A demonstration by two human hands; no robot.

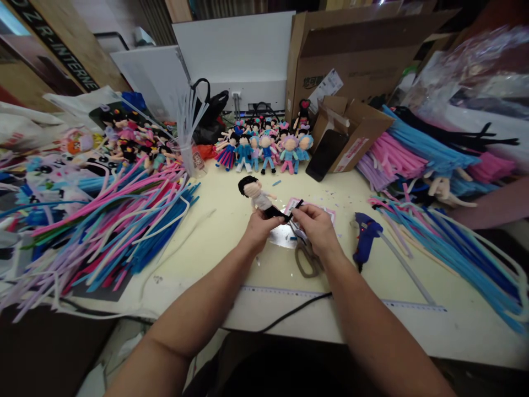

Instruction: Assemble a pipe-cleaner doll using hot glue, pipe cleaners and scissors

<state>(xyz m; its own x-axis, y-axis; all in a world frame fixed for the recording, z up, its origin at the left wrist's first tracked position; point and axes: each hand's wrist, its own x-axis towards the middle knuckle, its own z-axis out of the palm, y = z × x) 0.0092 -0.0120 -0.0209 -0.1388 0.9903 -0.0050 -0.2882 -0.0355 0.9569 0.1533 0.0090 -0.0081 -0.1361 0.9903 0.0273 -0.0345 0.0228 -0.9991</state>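
Observation:
My left hand (pixel 259 229) is closed around the lower body of a small pipe-cleaner doll (pixel 255 194) with black hair, a pale face and a white top. The doll leans up and to the left above the table. My right hand (pixel 316 226) pinches a black pipe cleaner (pixel 294 208) that runs to the doll's legs. Both hands hover over the pale yellow table (pixel 231 242), just above a pair of scissors (pixel 305 258) and a pink card (pixel 326 210).
A blue glue gun (pixel 365 236) lies right of my hands, its cord running to the table edge. Heaps of coloured pipe cleaners (pixel 103 231) fill the left and right (pixel 450 242). Finished dolls (pixel 264 148) stand at the back beside cardboard boxes (pixel 351 132). A ruler (pixel 289 292) lies along the front.

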